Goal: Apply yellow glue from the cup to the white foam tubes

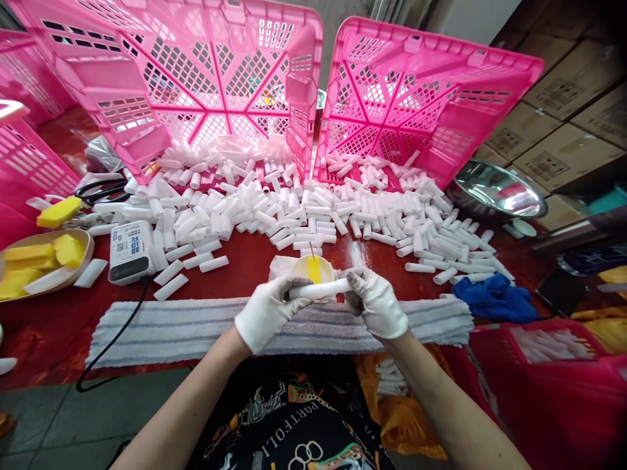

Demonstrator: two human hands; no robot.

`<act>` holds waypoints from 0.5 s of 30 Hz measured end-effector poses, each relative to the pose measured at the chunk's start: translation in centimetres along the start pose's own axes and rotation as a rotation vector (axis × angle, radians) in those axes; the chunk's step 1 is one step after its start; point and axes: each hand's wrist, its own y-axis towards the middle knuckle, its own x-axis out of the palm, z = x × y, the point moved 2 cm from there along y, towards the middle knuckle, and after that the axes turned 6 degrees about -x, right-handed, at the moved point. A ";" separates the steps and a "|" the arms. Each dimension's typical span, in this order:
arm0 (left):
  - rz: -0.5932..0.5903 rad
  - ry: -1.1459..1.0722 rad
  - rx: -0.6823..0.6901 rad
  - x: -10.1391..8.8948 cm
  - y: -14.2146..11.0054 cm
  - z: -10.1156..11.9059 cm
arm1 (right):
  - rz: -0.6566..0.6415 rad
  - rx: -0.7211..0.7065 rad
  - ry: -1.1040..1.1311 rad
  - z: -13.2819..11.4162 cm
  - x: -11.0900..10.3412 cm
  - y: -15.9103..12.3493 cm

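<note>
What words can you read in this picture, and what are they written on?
"PORTFOLI": on the person's black shirt, seen upside down, with the end cut off.
White device on the red table: its blue label is too small to read.
Cardboard boxes on the right: the printing is too blurred to read.

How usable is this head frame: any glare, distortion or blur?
Head view: strong wide-angle bowing of the pink crates and towel; glare on the wet red table and steel bowl; both gloved hands sharp, left hand, right hand.
</note>
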 end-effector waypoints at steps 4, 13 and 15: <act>-0.054 0.214 0.017 0.3 -0.7 1.2 | 0.026 -0.320 -0.463 -0.9 0.2 -1.7; 0.239 0.382 -0.073 4.8 -2.1 1.1 | 0.145 -0.552 -0.871 0.6 2.8 -3.8; 0.219 0.356 -0.071 5.5 -2.3 1.5 | 0.195 -0.475 -0.863 0.6 2.3 -4.1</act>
